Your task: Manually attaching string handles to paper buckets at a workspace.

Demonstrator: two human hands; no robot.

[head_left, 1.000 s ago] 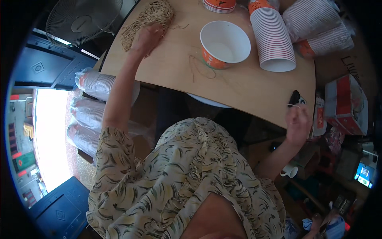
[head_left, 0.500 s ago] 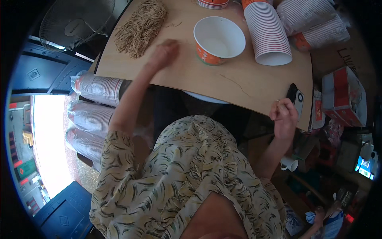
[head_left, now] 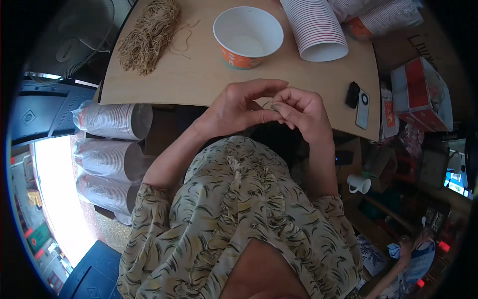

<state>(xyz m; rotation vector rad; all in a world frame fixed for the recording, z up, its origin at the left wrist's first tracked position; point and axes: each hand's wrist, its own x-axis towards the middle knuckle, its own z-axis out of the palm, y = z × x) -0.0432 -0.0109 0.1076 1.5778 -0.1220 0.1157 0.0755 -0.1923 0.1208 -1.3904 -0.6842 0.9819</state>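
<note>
One thin tan fibre strand (head_left: 266, 103): likely light, limp; hold near ends. Right hand (head_left: 304, 110) pinching it; left hand (head_left: 241, 105) grip unclear.

head: left fisheye | faces down | near, above left hand (head_left: 231, 109), right hand (head_left: 309, 113), table (head_left: 199, 79)

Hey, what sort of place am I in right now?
Likely a small workshop or shop back room, though I can't be certain. There's a nested stack of paper tubs on the table, plastic-wrapped stacks beside it, and a bundle of tan strands.
</note>
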